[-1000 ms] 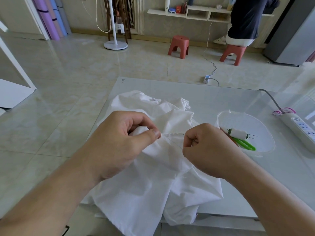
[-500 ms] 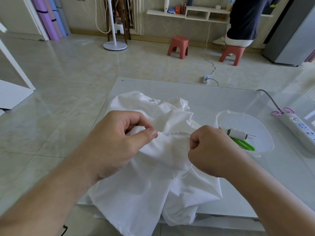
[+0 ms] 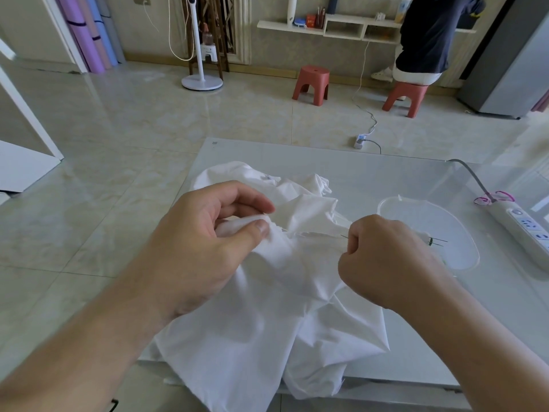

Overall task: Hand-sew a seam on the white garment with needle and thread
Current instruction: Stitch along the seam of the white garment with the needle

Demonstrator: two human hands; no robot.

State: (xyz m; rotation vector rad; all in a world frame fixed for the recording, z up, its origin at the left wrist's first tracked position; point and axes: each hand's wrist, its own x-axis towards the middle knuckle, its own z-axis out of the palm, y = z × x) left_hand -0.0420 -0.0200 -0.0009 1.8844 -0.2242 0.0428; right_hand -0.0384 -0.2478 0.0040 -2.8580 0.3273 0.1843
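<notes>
Pinching garment [image 3: 267, 292], R hand [image 3: 383, 260] prob. w/ needle [image 3: 344, 237]

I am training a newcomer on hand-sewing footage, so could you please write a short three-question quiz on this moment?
1. True or false: the left hand pinches a fold of the crumpled white cotton garment between thumb and fingers.
2. What does the right hand pinch at its fingertips? A) a thin metal needle B) green scissors C) a power plug
3. Fill the blank: beyond the right hand, the clear round plastic container sits on the pale glass table, between the garment and the white ______ strip.

Key: 1 true; 2 A; 3 power
</notes>
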